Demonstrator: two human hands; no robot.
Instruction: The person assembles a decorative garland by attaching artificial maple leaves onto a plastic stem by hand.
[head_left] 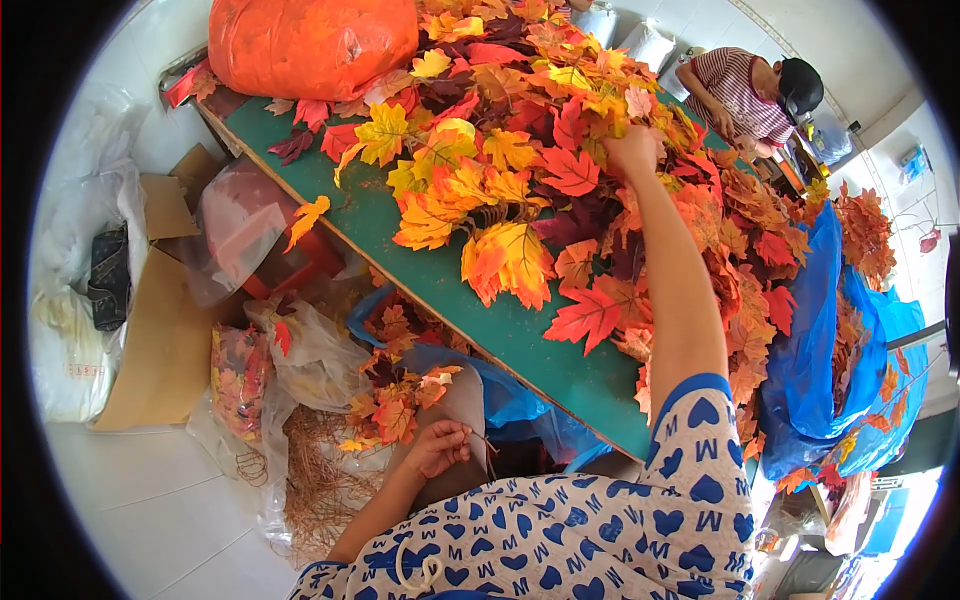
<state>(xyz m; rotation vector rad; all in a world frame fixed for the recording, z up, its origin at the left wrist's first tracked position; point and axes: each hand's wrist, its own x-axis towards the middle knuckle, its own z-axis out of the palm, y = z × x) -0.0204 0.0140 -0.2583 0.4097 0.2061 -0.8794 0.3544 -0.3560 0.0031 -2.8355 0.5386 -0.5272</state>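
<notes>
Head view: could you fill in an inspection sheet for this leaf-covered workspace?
Surface: green table, largely buried under leaves.
Job's things: pile of artificial maple leaves, orange, yellow and red; thin brown stems.
Clutter: orange plastic bag on the table's far end; clear bags of leaves and flattened cardboard on the floor; blue plastic sheet.
Grips: right hand reaching into the leaf pile; left hand pinching the stems by the lap.
Cables: nothing seen.
Surroundings: white tiled floor; another person in a striped shirt working at the far end.

One green table (520, 330); one orange bag (310, 45); two blue bags (810, 370)
</notes>
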